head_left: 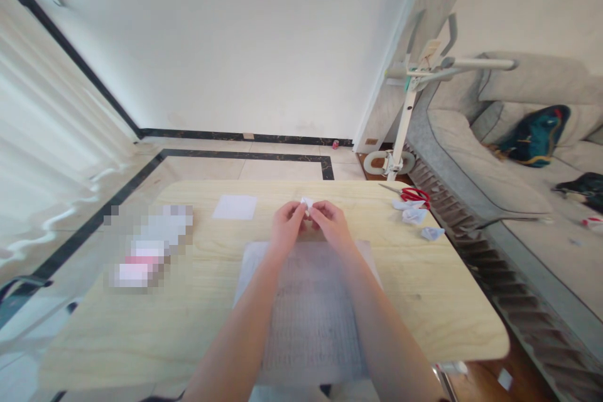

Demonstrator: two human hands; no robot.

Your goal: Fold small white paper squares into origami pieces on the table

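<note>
Between my two hands is a small folded piece of white paper [307, 203], pinched by the fingertips above the far edge of a large printed sheet. My left hand [286, 223] grips its left side, and my right hand [330, 221] grips its right side. Fingers cover most of the paper, so its full shape is hidden. Under my forearms lies the large printed sheet [311, 314], its print too blurred to read. A flat white paper sheet [234, 207] rests on the table to the left of my hands.
Red-handled scissors [414, 195] lie at the table's far right, beside several folded white paper pieces [414, 215]. A blurred-out object [151, 248] is on the left of the wooden table [207, 320]. A sofa [494, 182] and a white exercise stand [402, 125] are at the right.
</note>
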